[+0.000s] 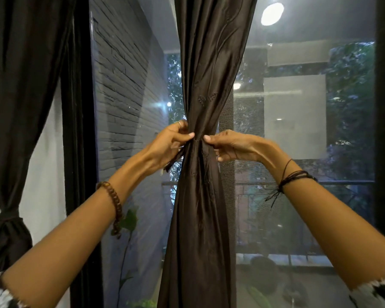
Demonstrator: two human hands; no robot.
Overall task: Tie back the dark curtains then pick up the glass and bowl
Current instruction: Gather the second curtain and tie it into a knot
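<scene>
The left hand [171, 138] and right hand [229, 145] pinched the tie [172, 162] around the gathered curtain [200, 196] at centre; a loose knot could slip. Glass and bowl were unseen.

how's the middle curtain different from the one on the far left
The middle curtain is glossy brown with embroidery; the left curtain is matte and plain. The middle one is still being cinched, left hand and right hand pinching its waist; the left one is already tied, lower down, and untouched. Both are dark and gathered into a bunch.
</scene>
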